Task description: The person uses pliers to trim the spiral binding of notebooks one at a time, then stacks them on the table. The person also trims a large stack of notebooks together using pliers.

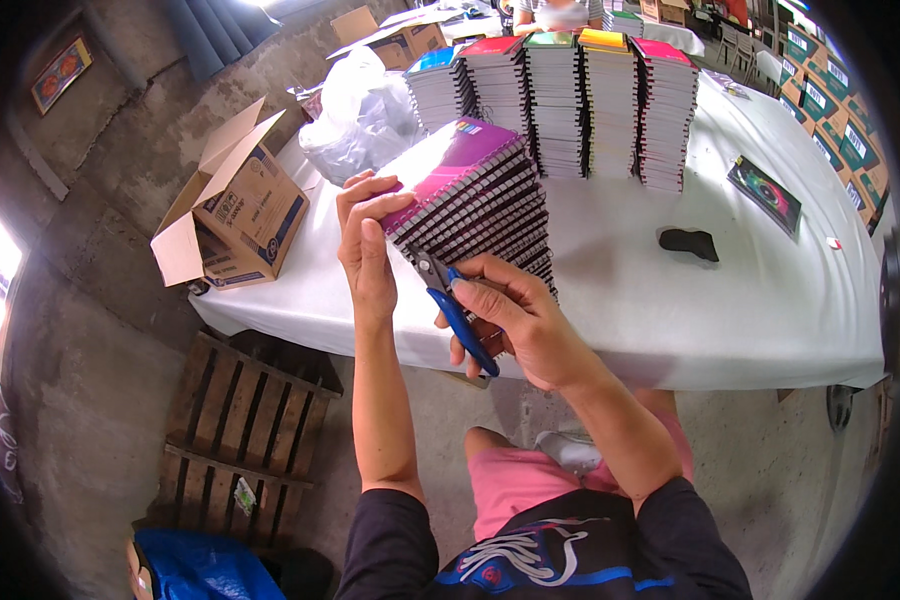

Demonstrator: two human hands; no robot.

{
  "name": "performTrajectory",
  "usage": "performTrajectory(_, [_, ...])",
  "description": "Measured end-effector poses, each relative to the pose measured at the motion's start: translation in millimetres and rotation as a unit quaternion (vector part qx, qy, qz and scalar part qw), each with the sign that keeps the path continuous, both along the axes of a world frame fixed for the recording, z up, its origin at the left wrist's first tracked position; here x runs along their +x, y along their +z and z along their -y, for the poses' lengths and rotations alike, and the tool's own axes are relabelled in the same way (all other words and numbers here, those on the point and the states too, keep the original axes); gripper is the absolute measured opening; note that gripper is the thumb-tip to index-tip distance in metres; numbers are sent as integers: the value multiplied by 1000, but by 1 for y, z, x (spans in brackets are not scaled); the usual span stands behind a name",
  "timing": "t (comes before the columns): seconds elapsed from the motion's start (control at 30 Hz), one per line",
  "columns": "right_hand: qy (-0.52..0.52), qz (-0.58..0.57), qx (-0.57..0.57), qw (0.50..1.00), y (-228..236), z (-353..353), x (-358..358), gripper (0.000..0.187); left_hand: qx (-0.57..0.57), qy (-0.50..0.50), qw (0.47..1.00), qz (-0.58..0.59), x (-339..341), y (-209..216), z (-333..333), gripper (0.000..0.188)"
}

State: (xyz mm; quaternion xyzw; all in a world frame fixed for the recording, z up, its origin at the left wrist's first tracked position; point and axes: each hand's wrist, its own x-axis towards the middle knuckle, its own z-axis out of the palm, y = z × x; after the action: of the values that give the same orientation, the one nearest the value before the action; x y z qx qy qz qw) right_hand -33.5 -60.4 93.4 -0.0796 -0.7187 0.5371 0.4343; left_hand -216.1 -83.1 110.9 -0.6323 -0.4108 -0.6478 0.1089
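Note:
A tall stack of spiral notebooks with a purple cover (448,150) on top stands near the table's front edge, its dark coil bindings facing me. My left hand (370,245) grips the top notebook's near left corner, fingers bent over the cover and thumb in front. In my right hand (515,315) are blue-handled cutting pliers (462,325). Their metal jaws are up against the coil end just beside my left thumb. Whether the jaws are closed on the wire is too small to tell.
Stacks of notebooks (582,110) in several colours line the back of the white-covered table (770,320). An open cardboard box (250,215) and a white plastic bag (355,125) are at left. A black object (688,243) and a dark notebook (765,193) lie at right. Someone (560,14) sits beyond.

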Motion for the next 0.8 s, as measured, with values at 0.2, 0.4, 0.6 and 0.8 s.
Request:
performTrajectory(0.2, [-306, 25, 316, 898, -10, 1, 2, 32, -4, 0, 1000, 4, -2, 0, 1, 46])
performTrajectory(0.4, [-331, 35, 372, 866, -12, -2, -4, 34, -6, -1, 1000, 5, -1, 0, 1, 46])
performTrajectory(0.6, [-319, 41, 400, 858, -16, -7, -5, 34, -8, -5, 1000, 6, -1, 1, 1, 46])
performTrajectory(0.8, [-224, 0, 270, 936, -14, -1, -7, 26, -3, -11, 1000, 18, -1, -1, 0, 45])
